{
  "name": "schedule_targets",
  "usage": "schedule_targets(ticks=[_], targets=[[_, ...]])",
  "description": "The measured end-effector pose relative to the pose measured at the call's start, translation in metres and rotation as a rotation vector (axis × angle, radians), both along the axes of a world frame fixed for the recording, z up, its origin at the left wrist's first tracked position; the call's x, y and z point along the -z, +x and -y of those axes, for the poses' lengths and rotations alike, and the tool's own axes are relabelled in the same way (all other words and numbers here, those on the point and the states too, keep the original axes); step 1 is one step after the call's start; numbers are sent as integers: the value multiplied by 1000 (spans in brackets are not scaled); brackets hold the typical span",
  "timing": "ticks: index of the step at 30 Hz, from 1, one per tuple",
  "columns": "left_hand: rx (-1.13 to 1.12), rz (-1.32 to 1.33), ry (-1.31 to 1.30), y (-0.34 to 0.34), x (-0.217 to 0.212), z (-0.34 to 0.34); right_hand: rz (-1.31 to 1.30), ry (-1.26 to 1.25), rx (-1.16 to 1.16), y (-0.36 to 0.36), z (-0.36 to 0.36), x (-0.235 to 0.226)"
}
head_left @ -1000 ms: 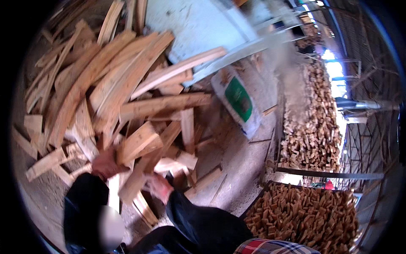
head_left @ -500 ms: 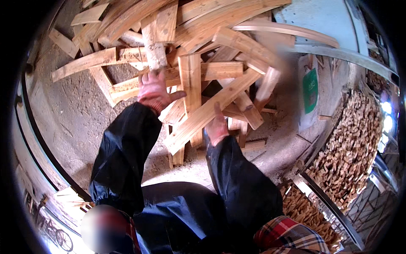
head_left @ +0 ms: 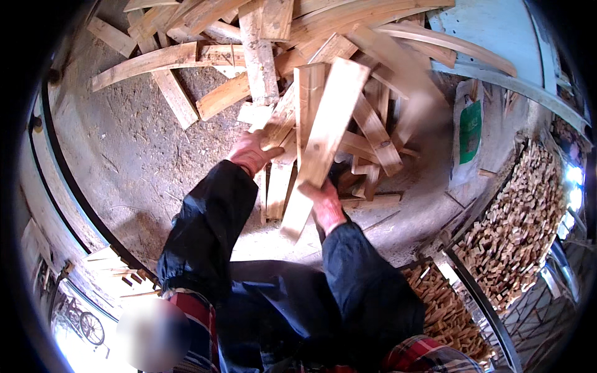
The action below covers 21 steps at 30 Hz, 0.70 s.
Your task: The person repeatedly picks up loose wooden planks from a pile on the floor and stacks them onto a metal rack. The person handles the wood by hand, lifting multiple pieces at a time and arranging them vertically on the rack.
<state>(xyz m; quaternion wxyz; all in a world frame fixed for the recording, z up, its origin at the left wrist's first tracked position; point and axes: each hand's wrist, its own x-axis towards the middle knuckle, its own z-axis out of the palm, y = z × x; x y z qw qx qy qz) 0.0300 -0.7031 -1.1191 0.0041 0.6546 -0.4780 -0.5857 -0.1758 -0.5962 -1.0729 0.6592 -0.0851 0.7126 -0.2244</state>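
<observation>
A pale wooden plank slants up from my right hand, which grips it near its lower end. Beside it stands a second narrower board. My left hand holds another short board at the left of the bundle. Both dark sleeves come up from the lower edge. Behind the hands lies a heap of rough offcut planks on the dusty floor.
A white and green sack leans at the right. Stacks of small split wood pieces fill wire-framed crates at the right and lower right. A curved black rail runs along the left. Sawdust covers the floor.
The long plank in my right hand has risen and swung more upright. My left hand has dropped from the heap down toward the bundle. The view has shifted slightly.
</observation>
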Motion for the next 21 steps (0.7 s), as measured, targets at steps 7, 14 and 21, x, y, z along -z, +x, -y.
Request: schedule_targets(ticks=[7, 14, 21], targets=[[-180, 287, -187, 0, 77, 4, -128, -17, -347, -29, 32, 115], [-438, -468, 140, -32, 31, -17, 230, 121, -221, -7, 10, 69], [-95, -97, -366, -73, -21, 61, 271, -106, 156, -43, 57, 51]])
